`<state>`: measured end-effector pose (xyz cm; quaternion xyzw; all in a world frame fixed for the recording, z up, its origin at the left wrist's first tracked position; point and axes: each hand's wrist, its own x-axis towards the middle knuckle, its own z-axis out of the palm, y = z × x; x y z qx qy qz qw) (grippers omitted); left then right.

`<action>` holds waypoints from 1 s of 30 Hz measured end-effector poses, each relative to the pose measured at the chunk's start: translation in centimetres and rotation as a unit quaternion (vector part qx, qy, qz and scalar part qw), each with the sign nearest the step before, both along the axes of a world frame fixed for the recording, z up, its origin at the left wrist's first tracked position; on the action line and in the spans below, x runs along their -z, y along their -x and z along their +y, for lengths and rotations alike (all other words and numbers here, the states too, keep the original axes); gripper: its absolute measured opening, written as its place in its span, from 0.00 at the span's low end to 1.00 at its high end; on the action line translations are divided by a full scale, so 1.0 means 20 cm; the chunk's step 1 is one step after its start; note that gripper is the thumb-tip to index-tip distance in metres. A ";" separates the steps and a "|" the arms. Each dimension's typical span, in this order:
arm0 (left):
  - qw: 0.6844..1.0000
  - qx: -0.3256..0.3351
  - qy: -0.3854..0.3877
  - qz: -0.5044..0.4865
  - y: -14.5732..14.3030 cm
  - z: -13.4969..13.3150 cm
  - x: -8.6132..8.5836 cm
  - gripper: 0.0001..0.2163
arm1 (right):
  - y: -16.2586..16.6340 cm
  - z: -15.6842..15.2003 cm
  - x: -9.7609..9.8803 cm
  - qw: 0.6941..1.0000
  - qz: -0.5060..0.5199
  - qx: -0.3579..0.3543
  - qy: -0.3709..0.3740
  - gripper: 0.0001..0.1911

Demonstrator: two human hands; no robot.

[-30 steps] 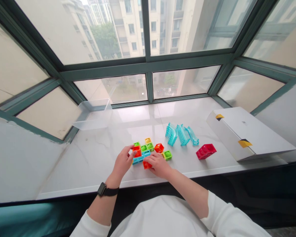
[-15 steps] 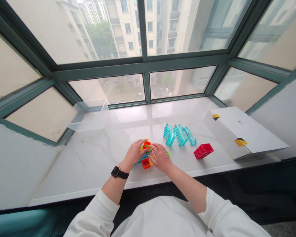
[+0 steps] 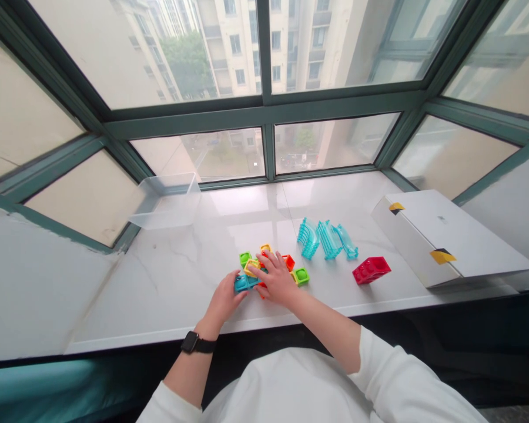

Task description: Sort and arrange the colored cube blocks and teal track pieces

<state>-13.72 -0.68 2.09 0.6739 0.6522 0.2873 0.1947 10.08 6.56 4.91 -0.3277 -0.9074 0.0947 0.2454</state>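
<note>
A cluster of colourful toy building blocks lies near the front edge of the white marble sill. My left hand (image 3: 224, 299) grips a blue block (image 3: 242, 283) at the cluster's left end, thumb in front and fingers behind. From the right, my right hand (image 3: 278, 282) reaches over the middle, its fingers around a yellow block (image 3: 252, 268) and its thumb lower down; the palm hides the blocks underneath. Around the hands show a green block (image 3: 245, 258), a second yellow block (image 3: 265, 248), an orange-red block (image 3: 289, 262) and another green block (image 3: 302, 275).
Several clear turquoise track pieces (image 3: 330, 239) lie right of the blocks. Beyond them are a crimson block piece (image 3: 371, 269) and a large white box (image 3: 449, 235) with yellow-black tabs. A clear plastic bin (image 3: 167, 217) stands at back left, by the windows.
My left hand has moved down and left, from the top of the cluster to the blue block. My right hand has shifted left over the middle, uncovering blocks at the back and right.
</note>
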 end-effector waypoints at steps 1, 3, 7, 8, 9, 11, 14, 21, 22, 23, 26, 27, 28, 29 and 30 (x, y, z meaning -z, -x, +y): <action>1.000 0.008 0.002 0.005 -0.01 0.00 0.01 0.22 | 0.03 0.00 0.01 1.000 -0.016 0.002 0.006 0.33; 0.999 0.030 0.002 0.011 -0.02 0.00 0.00 0.20 | 0.06 0.00 0.04 0.999 -0.038 0.006 0.016 0.34; 0.997 0.078 0.008 0.022 0.03 -0.02 -0.08 0.20 | 0.06 0.00 0.09 0.999 -0.038 0.012 0.021 0.32; 0.996 0.082 0.011 0.026 0.05 -0.04 -0.10 0.19 | 0.06 0.00 0.10 0.999 -0.034 0.013 0.020 0.32; 0.997 0.077 0.011 0.028 0.08 -0.05 -0.13 0.18 | 0.06 0.00 0.10 0.999 -0.030 0.012 0.019 0.32; 0.999 0.042 -0.008 0.019 0.11 -0.08 -0.19 0.17 | 0.06 -0.01 0.09 1.000 -0.020 0.008 0.019 0.33; 0.997 -0.025 -0.078 -0.009 0.07 -0.09 -0.29 0.19 | 0.04 -0.03 0.05 1.000 0.020 0.009 0.018 0.36; 0.989 0.052 -0.132 0.033 -0.33 0.08 -0.41 0.16 | -0.18 -0.06 -0.08 0.980 0.198 0.016 0.030 0.35; 0.989 0.066 -0.129 0.038 -0.37 0.10 -0.41 0.17 | -0.21 -0.05 -0.07 0.978 0.204 0.013 0.040 0.33; 0.988 0.080 -0.127 0.041 -0.39 0.13 -0.41 0.17 | -0.24 -0.04 -0.06 0.978 0.204 0.014 0.052 0.31; 0.985 0.102 -0.131 0.038 -0.36 0.17 -0.40 0.18 | -0.30 0.01 0.00 0.976 0.198 0.031 0.079 0.27; 0.987 0.085 -0.137 0.032 -0.32 0.19 -0.39 0.17 | -0.32 0.02 0.02 0.976 0.195 0.036 0.089 0.26; 0.988 0.046 -0.144 0.020 -0.26 0.20 -0.37 0.16 | -0.32 0.04 0.04 0.976 0.189 0.037 0.099 0.26; 0.988 -0.002 -0.152 0.009 -0.20 0.22 -0.34 0.17 | -0.32 0.05 0.05 0.977 0.181 0.037 0.107 0.26; 0.989 -0.031 -0.146 0.012 -0.14 0.25 -0.31 0.19 | -0.32 0.05 0.07 0.979 0.169 0.038 0.109 0.25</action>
